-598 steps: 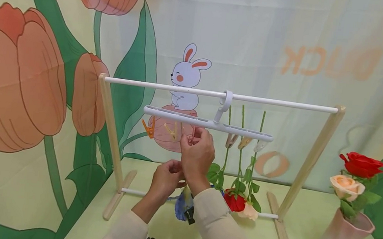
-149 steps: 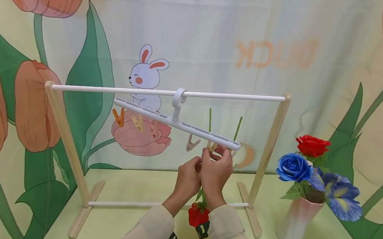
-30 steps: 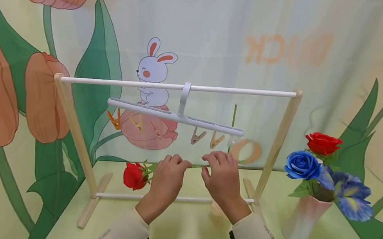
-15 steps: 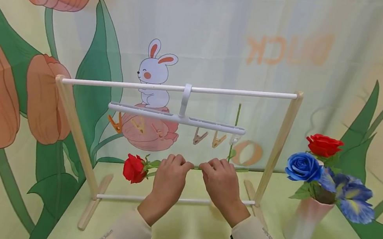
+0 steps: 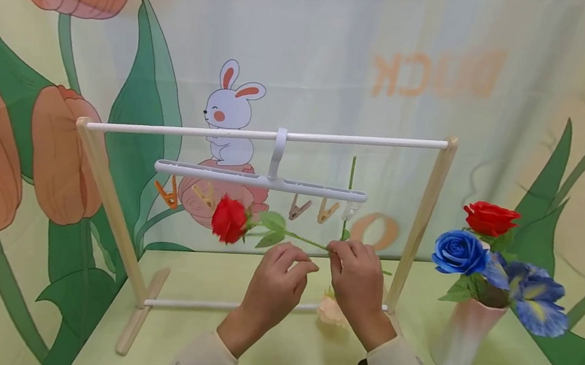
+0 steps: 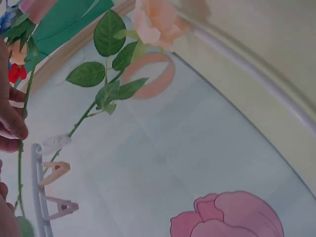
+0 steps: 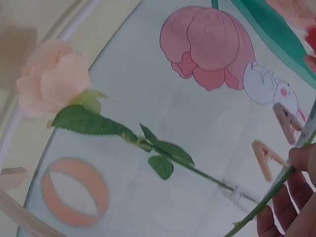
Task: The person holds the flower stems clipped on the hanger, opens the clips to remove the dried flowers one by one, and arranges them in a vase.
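My right hand [image 5: 359, 283] pinches the green stem of a red rose [image 5: 229, 219], which lies nearly level in front of the hanger with its bloom to the left. Just below that stem, my left hand [image 5: 276, 286] is apart from it, fingers loosely bent and holding nothing. A pale grey clip hanger [image 5: 217, 174] hangs from the rack's white rod [image 5: 195, 131]. Its end clip [image 5: 351, 211] grips a peach rose [image 5: 333, 311] that hangs head down; the bloom also shows in the right wrist view. Beige clips [image 5: 328, 212] and an orange clip [image 5: 167, 192] hold nothing.
At the right stands a pink and white vase [image 5: 461, 340] with a red rose [image 5: 491, 219], a blue rose [image 5: 460, 252] and a blue iris [image 5: 539, 298]. Wooden rack posts [image 5: 420, 227] flank the hanger. A lower white bar [image 5: 192, 303] crosses the table behind my hands.
My left hand has let go of the red rose's stem and moved slightly right and down. The red bloom has swung up and right, held by my right hand alone. The hanger sits more level.
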Motion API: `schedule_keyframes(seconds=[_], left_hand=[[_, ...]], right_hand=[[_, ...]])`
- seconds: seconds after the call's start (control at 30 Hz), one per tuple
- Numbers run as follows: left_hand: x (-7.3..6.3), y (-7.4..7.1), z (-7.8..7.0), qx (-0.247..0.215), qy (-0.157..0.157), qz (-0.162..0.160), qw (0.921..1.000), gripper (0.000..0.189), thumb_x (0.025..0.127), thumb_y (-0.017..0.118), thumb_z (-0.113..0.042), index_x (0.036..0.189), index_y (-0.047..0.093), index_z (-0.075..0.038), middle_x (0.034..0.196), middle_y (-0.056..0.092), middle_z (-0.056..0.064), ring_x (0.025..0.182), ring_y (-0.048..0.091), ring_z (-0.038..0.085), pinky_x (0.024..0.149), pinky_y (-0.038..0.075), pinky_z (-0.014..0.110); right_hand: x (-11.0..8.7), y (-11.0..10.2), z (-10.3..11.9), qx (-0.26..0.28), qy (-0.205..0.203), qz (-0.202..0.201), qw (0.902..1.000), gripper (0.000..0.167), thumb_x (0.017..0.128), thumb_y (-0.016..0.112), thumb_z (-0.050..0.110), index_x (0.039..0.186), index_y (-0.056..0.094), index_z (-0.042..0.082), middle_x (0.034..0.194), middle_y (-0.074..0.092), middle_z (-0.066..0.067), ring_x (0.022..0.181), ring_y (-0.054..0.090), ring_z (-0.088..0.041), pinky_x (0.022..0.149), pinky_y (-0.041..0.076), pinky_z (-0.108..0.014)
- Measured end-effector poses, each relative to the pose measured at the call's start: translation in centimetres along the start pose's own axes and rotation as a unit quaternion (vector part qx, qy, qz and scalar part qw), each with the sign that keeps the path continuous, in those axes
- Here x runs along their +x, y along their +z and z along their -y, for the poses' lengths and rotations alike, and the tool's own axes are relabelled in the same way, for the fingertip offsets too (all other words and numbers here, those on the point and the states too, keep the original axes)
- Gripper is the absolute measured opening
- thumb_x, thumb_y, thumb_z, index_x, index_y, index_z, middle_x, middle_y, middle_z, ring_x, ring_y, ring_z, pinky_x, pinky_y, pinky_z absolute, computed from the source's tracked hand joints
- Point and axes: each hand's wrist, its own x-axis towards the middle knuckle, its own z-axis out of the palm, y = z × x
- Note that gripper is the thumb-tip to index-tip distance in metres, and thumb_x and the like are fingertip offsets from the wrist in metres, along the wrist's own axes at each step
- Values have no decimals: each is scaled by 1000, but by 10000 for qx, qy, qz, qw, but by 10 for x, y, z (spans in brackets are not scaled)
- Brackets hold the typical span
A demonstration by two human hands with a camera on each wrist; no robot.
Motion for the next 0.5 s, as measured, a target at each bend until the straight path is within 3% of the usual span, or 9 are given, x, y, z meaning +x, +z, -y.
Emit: schedule_keyframes(seconds=[0.1, 0.2, 0.27, 0.37, 0.5], left_hand=[[-2, 11, -5, -250, -166, 101, 9995, 12, 85, 69, -2, 89, 74, -12, 90, 67, 2, 87, 64, 19, 82, 55, 30], [-5, 23, -9, -543, -1047, 648, 9909, 12, 88, 72, -4, 97, 73, -13, 93, 67, 1, 87, 65, 18, 78, 57, 29], [-5, 32, -11, -792, -1767, 1042, 9755, 13, 91, 72, -7, 103, 73, -12, 96, 67, 2, 89, 67, 18, 77, 58, 30], [-2, 43, -12, -1222, -2668, 1441, 9451, 16, 93, 72, -12, 109, 72, -11, 100, 69, 4, 91, 70, 20, 78, 59, 34], [7, 61, -12, -1697, -3297, 1522, 9162, 20, 92, 73, -10, 111, 71, -5, 98, 71, 11, 88, 72, 24, 78, 60, 35]], right_hand=[[3, -13, -7, 90, 543, -51, 9985, 12, 84, 78, 5, 94, 73, 9, 84, 69, -9, 75, 63, -30, 63, 54, -43], [9, -29, -14, 425, 1141, -174, 9924, 11, 87, 75, 4, 97, 72, 7, 86, 69, -12, 79, 66, -30, 66, 56, -45], [13, -41, -19, 640, 1493, -329, 9862, 10, 88, 74, 4, 98, 71, 5, 88, 70, -14, 80, 67, -30, 67, 57, -42], [19, -59, -26, 926, 1928, -628, 9748, 9, 90, 72, 4, 100, 72, 2, 89, 70, -16, 79, 68, -26, 69, 55, -22], [29, -86, -34, 1201, 2397, -1013, 9581, 13, 93, 69, 8, 103, 72, 0, 92, 69, -17, 79, 62, -3, 72, 43, -2]])
